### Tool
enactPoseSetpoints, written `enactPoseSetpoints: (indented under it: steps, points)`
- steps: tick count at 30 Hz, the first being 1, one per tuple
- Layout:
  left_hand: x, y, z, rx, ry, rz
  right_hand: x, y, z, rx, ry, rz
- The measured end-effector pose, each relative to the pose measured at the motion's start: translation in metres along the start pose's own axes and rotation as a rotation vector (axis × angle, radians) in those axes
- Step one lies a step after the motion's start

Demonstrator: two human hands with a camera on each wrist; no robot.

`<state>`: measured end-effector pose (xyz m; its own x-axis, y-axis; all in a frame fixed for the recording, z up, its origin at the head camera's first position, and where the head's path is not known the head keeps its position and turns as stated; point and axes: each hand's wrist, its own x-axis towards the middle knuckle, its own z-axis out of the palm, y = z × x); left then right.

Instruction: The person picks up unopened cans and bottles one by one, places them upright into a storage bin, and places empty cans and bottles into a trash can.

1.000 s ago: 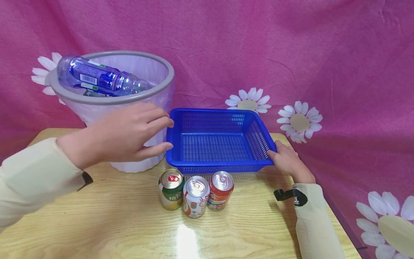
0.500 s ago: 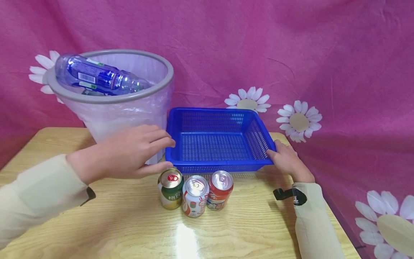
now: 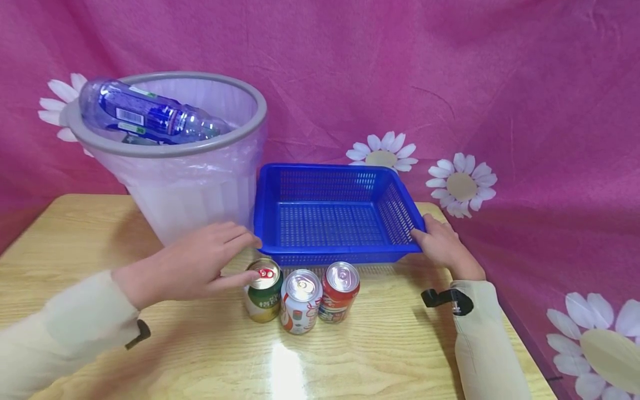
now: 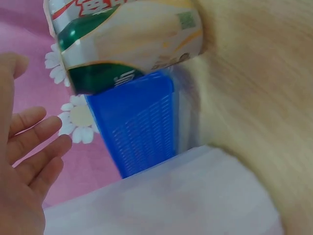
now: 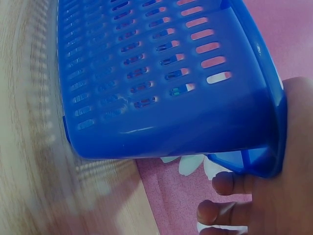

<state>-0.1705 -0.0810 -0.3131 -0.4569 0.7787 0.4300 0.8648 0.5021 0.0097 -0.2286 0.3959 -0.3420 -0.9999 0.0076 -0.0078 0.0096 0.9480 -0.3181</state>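
My left hand (image 3: 195, 268) hovers beside the green and gold drink can (image 3: 266, 304), its thumb extended over the can's top and its fingers just short of the basket's near left corner. In the left wrist view, open space separates those relaxed fingers (image 4: 41, 147) from the can (image 4: 132, 41). A white drink can (image 3: 299, 314) and a red drink can (image 3: 340, 297) stand upright close by in the same group. My right hand (image 3: 442, 245) grips the right rim of the blue plastic basket (image 3: 330, 251), thumb on top. The right wrist view has its fingers (image 5: 230, 213) below the rim.
A bin (image 3: 190, 203) with a grey rim and a pale liner stands left of the basket, plastic bottles (image 3: 145, 111) lying in its mouth. The wooden table (image 3: 210, 355) ends at a pink curtain (image 3: 310, 83) printed with white flowers.
My left hand has come down from in front of the bin to the green can. The right hand keeps its grip on the basket, and the cans stay put.
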Motion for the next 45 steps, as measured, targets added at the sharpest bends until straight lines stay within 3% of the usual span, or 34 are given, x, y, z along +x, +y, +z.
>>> enactPoseSetpoints:
  steps: [5,16,23,32,45]
  points:
    - [-0.006,0.001,0.013,-0.060,0.054,-0.035,0.000,0.001,0.000,-0.009,-0.002,0.000]
    - [-0.017,0.008,0.038,-0.220,0.082,-0.169,0.001,0.001,0.000,0.001,-0.009,0.006]
    - [-0.022,0.013,0.053,-0.274,0.133,-0.214,0.000,0.000,0.000,-0.006,-0.004,0.004]
    - [-0.031,0.024,0.066,-0.398,0.094,-0.422,0.000,-0.001,0.000,-0.010,0.006,-0.004]
    - [-0.028,0.033,0.088,-0.582,0.166,-0.532,0.000,0.000,0.000,0.013,-0.020,0.009]
